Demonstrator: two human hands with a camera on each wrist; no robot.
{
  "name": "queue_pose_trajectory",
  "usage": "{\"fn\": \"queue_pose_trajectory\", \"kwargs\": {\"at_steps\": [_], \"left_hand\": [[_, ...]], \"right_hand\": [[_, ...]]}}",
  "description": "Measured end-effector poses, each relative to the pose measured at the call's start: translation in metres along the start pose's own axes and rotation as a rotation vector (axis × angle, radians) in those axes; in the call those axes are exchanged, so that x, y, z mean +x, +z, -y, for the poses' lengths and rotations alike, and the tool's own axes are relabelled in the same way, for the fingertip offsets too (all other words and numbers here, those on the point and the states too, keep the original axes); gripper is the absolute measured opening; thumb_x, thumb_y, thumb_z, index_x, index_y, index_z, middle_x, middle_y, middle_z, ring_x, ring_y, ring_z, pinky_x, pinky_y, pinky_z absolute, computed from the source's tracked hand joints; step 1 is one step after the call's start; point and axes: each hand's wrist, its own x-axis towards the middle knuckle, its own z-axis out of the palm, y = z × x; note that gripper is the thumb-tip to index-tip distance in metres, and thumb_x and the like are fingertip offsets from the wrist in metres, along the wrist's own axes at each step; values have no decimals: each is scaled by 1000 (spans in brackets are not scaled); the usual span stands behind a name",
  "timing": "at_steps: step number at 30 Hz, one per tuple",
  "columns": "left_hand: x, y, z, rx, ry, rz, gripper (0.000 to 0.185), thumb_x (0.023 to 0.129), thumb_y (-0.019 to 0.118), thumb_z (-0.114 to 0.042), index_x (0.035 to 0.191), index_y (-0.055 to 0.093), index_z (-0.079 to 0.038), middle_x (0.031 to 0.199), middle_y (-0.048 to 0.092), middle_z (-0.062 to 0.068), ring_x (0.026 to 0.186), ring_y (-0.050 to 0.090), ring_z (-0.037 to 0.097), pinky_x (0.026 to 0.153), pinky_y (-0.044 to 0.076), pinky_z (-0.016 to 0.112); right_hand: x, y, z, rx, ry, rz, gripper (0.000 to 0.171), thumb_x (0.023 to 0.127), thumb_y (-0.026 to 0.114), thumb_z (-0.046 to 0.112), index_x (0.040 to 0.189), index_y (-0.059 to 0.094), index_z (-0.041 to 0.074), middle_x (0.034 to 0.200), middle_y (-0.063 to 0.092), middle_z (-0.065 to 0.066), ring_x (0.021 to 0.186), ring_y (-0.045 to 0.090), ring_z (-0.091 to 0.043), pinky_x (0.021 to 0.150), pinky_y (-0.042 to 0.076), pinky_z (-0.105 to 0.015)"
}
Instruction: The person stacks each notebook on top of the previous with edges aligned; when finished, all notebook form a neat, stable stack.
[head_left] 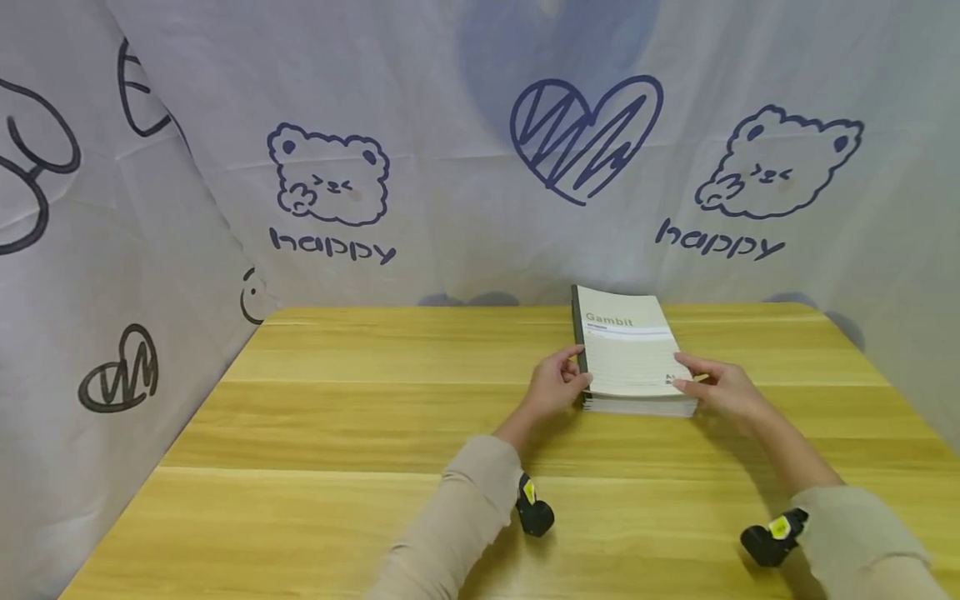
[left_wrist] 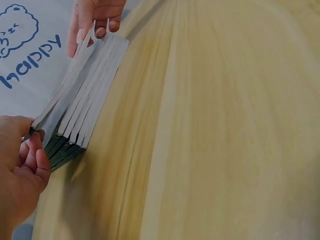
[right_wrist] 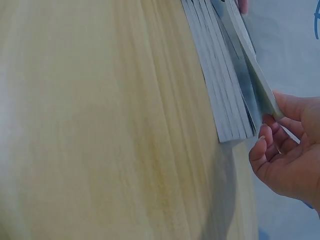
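Left hand (head_left: 553, 385) at the 9 o'clock side of a stack of booklets (head_left: 632, 354), fingers curled against the dark spine edge near the stack's near-left corner. In the left wrist view the same hand (left_wrist: 20, 170) pinches that corner, thumb on top, fingertips under the top booklet.

The stack lies flat on the wooden counter (head_left: 360, 433), right of centre and toward the far edge. Several thin booklets, pale covers, dark green spines, page edges grey-white. The wrist views show the layers (left_wrist: 82, 107) slightly fanned, the top one lifted a little off the rest at the near edge (right_wrist: 225, 80).

Right hand (head_left: 720, 387) at the 3 o'clock side of the stack, thumb on the top cover near the near-right corner, fingers curled below the edge. Right wrist view: this hand (right_wrist: 290, 150) grips the raised top booklet at its corner, fingers bent under it.

Writing: top cover reads "Gambit" in pale green, above a thin blue band; smaller print below too small to read.

Surroundings: white cloth backdrop (head_left: 465, 167) behind and to the left of the counter, printed with dark blue bears, a scribbled heart at 12 o'clock, and the word "happy" twice. Beige sleeves (head_left: 457, 525) on both forearms; a black wrist camera with a yellow tag (head_left: 534, 507) under each. Nothing lies between hands and stack.
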Motion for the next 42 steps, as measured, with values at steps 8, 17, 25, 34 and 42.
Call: {"fn": "queue_pose_trajectory", "kwargs": {"at_steps": [8,17,25,34,42], "left_hand": [[4,3,6,203,84,51,44,88,57,-3,131,49,1,72,47,1,61,39,6,57,34,14],[6,7,2,477,275,59,42,88,55,-1,129,49,3,69,51,3,60,40,5,59,35,13],[0,13,-3,612,39,89,47,96,50,-18,138,39,-1,127,57,16,116,55,22,95,46,29],[-1,19,-9,793,30,157,42,99,43,-20,137,41,-3,132,55,11,121,53,18,98,44,26],[-2,20,-10,902,59,143,39,99,43,-20,134,44,-2,124,60,12,114,58,19,93,47,24]], "right_hand": [[2,0,-7,3,-15,-10,62,93,56,26,142,30,-2,115,40,-20,74,46,-1,60,47,-21],[4,0,-10,-34,-42,-19,59,93,56,22,140,32,-5,111,43,-21,69,47,-1,57,46,-21],[5,3,-10,-123,-92,-21,57,93,57,19,137,35,-9,100,49,-20,71,46,-4,56,46,-21],[0,6,1,-478,-214,-3,51,94,52,15,129,38,-20,71,55,-21,57,40,-15,52,34,-26],[-3,22,3,-676,-308,-59,45,94,48,6,122,38,-28,73,58,-28,61,54,-28,61,47,-40]]}}
